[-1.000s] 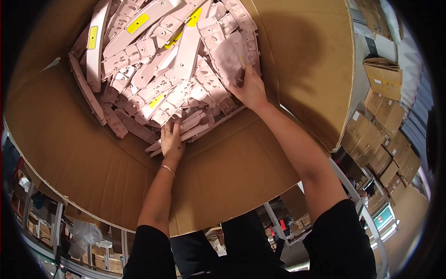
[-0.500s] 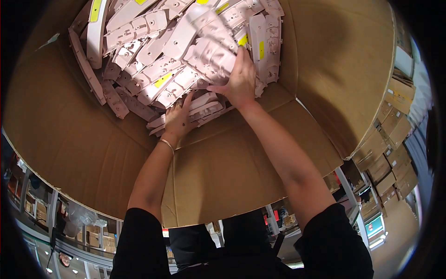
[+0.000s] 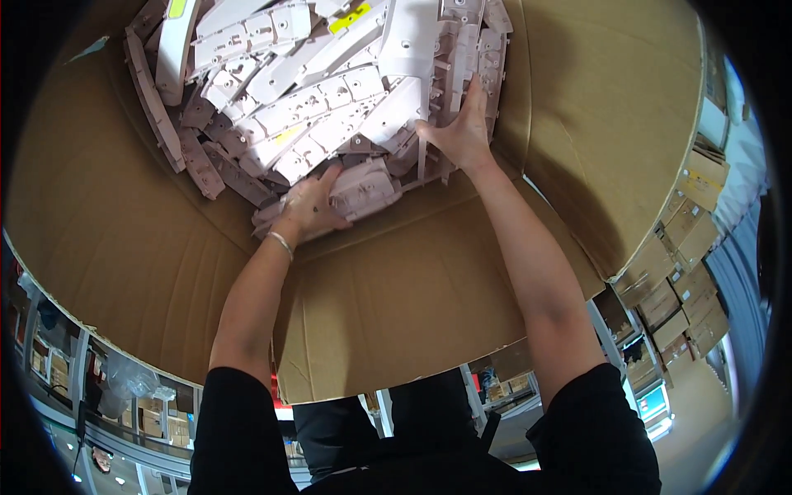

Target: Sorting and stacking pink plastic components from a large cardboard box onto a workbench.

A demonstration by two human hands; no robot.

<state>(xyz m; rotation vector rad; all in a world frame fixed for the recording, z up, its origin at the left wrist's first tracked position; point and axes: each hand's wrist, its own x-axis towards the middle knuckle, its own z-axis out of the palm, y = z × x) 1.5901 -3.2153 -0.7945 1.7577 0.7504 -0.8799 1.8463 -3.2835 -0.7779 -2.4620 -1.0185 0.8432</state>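
Observation:
A heap of long white moulded plastic parts [image 3: 309, 103], some with yellow stickers, fills the bottom of a big cardboard box. My left hand [image 3: 309, 206] is at the near edge of the heap, its fingers and thumb closed about the end of a white plastic housing [image 3: 365, 188] that lies along the near wall. At the heap's right side is my right hand [image 3: 464, 136], with thumb and fingers spread wide against the parts. Its thumb lies by the edge of an upright plastic part [image 3: 412, 45]; whether the palm presses on anything is hidden.
High cardboard walls [image 3: 396, 305] surround the heap, and both my forearms reach over the near one. Stacked cartons [image 3: 681, 289] stand outside at the right. Metal racks and a clear plastic bag [image 3: 132, 388] show outside at the lower left.
The large part that my right hand was handling is no longer in its grasp; that hand has moved right and spread. My left hand has shifted slightly toward me and closed on the near housing.

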